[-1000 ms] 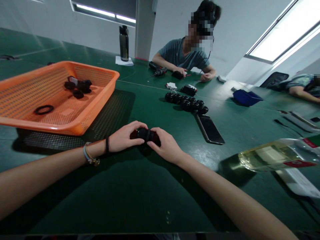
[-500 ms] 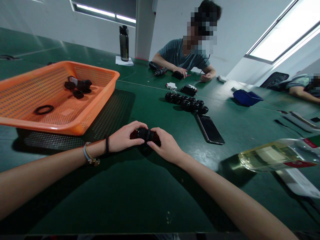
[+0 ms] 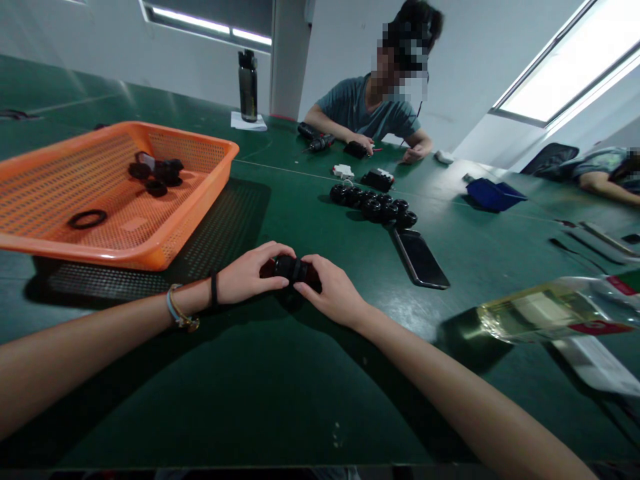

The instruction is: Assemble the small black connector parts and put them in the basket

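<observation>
Between my two hands is a small black round part [image 3: 291,268], seemingly made of two pieces set side by side; its exact kind does not show. My left hand [image 3: 250,272] is closed on its left end, thumb in front and fingers behind. On the other end my right hand [image 3: 333,288] grips in the same way. The part is just above or on the green table [image 3: 240,393]; I cannot tell which. Farther off, several similar black round parts [image 3: 373,208] stand in a double row.
An orange basket [image 3: 170,250] with black parts and a black ring [image 3: 87,219] stands left. To the right are a phone [image 3: 423,259], a lying bottle [image 3: 545,310] and a blue tray [image 3: 495,193]. Opposite sits a person [image 3: 367,100] near a power drill [image 3: 320,143].
My hands and the black part stay almost still. Across the table, the other person's head has shifted slightly.
</observation>
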Demonstrator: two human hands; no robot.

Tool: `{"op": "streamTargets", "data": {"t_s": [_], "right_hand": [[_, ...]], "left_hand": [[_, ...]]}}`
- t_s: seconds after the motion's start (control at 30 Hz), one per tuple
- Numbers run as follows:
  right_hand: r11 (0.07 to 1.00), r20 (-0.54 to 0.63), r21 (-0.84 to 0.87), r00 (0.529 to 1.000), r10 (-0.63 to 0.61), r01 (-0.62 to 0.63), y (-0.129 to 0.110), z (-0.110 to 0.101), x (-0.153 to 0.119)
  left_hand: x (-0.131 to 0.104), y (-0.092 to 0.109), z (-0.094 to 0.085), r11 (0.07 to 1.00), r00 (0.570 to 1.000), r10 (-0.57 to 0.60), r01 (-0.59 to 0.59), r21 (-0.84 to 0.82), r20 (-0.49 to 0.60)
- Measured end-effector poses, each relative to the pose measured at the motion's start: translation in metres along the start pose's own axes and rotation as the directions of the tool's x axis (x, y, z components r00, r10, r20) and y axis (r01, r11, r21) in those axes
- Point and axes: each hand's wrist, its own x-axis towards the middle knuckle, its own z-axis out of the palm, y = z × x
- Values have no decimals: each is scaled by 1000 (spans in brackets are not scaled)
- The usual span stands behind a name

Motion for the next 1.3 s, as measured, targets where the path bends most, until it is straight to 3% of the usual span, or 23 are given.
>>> {"op": "streamTargets", "data": {"t_s": [1.3], "right_hand": [[1000, 11, -4, 1000, 10, -10, 0, -1, 0]], "left_hand": [[0, 0, 0, 1000, 1000, 3, -3, 13, 3]]}}
